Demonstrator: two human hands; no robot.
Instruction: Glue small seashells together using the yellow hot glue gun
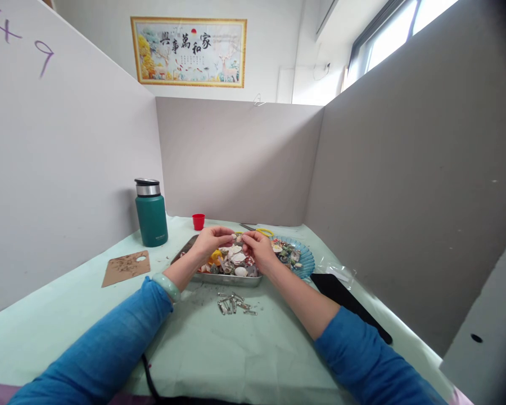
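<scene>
My left hand (213, 241) and my right hand (258, 247) are held close together over a metal tray (236, 280) heaped with seashells (238, 259). Fingers and thumb of the left are pinched on a small pale shell (234, 236). Right beside it, the right fingertips are closed on a small brownish piece that looks like another shell; its details are too small to make out. Part of the tray is hidden behind my left hand and wrist. Beyond my right wrist lies a blue plate (307, 260) with more shells and small mixed pieces.
Several safety pins (233, 304) lie in front of the tray. A green bottle (150, 216), a brown card (124, 269) and a red cup (198, 221) stand or lie leftward. Yellow-handled scissors (265, 231) lie behind; a black strip (349, 306) is at right. Partitions enclose the table.
</scene>
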